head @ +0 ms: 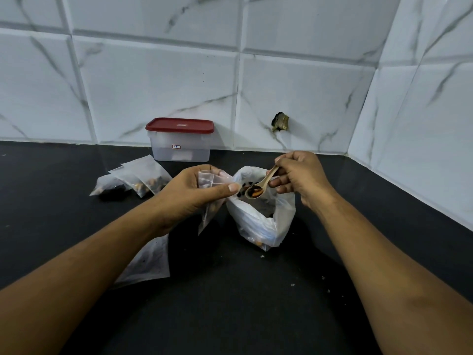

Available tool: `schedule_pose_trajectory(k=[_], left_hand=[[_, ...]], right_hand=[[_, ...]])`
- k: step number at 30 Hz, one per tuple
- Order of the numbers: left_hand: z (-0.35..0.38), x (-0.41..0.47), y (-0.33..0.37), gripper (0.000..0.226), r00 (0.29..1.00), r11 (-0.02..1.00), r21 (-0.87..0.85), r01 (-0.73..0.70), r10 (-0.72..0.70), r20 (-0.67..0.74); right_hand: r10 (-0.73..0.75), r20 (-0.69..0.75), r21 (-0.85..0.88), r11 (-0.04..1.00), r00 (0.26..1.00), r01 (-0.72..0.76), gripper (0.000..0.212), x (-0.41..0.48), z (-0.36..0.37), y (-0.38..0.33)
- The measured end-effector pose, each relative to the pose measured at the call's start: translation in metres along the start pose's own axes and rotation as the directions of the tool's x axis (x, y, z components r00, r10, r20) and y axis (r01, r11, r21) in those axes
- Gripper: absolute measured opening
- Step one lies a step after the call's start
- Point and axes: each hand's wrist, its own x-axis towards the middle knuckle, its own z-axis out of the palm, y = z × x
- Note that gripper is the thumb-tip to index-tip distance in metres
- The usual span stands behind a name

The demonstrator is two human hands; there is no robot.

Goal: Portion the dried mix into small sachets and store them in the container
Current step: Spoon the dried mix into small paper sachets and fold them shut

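Observation:
My left hand (190,194) pinches a small clear zip sachet (208,183) by its open top, just left of the big white plastic bag (258,221) of dried mix. My right hand (298,178) grips a small wooden spoon (263,183) loaded with dark and orange pieces, its bowl held above the bag's mouth close to the sachet opening. Several filled sachets (139,179) lie in a pile at the left. A clear container (180,147) with a shut red lid (179,125) stands against the wall.
Another flat sachet pack (149,260) lies under my left forearm on the black counter (230,290). White marble tiles form the back wall and the right corner wall. A dark broken hole (280,122) marks the back wall. A few crumbs (293,284) dot the counter.

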Motion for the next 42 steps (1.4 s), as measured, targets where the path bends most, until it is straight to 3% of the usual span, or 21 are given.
schedule_pose_trajectory(k=[10,19,24,26,29,33,42], left_hand=[[0.002,0.001,-0.005,0.056,0.994,0.992,0.111,0.054,-0.043,-0.099],[0.007,0.002,-0.005,0.048,0.996,0.976,0.214,0.035,-0.017,-0.084],[0.008,0.001,-0.004,0.041,0.996,0.980,0.199,0.032,-0.015,-0.083],[0.007,0.002,-0.005,0.051,0.996,0.983,0.183,0.033,-0.018,-0.083],[0.005,0.003,-0.007,0.063,0.995,0.986,0.158,0.044,-0.030,-0.094],[0.004,0.002,-0.008,0.061,0.993,0.995,0.086,0.049,-0.039,-0.109],[0.001,0.001,-0.005,0.042,0.988,0.997,0.004,0.074,-0.073,-0.135]], right_hand=[[0.011,-0.050,0.179,0.984,0.999,-0.001,0.007,-0.004,0.003,-0.013],[0.018,-0.021,0.309,0.951,1.000,-0.011,0.010,-0.020,0.021,-0.025],[-0.034,0.014,0.263,0.964,0.999,0.029,0.009,-0.031,0.034,-0.025],[-0.085,0.025,0.217,0.973,0.996,0.078,0.008,-0.034,0.039,-0.025],[-0.212,0.087,0.154,0.968,0.973,0.197,0.007,-0.040,0.044,-0.025],[-0.336,0.252,0.160,0.939,0.907,0.304,0.014,-0.051,0.047,-0.030],[-0.344,0.356,0.291,0.924,0.869,0.247,0.020,-0.044,0.038,-0.030]])
